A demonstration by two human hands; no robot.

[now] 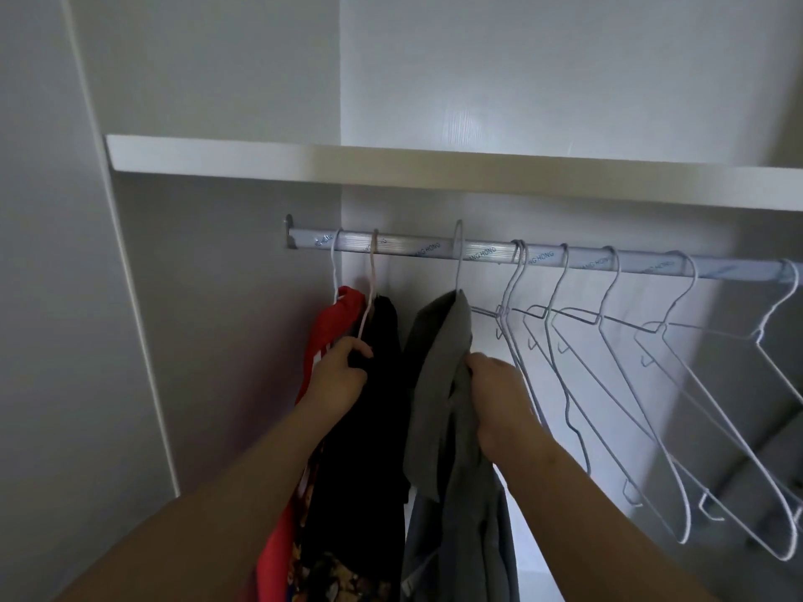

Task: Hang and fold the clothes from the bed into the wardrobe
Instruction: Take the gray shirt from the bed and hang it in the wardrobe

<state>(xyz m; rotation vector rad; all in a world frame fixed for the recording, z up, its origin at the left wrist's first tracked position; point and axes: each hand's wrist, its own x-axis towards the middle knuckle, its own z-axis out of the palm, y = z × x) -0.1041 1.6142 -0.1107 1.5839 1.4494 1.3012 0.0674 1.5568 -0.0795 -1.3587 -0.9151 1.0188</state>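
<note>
Forearms reach up into wardrobe. Left hand grips black garment, hung beside red garment. Right hand, curled tight, holds grey garment hanging on rail. Empty wire hangers further right on same rail.

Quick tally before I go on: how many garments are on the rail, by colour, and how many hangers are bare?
red garment: 1
black garment: 1
grey garment: 1
bare wire hangers: 6, counted by hooks on the rail; two hooks nearly overlap
Total: 3 garments, 9 hangers in all
</note>
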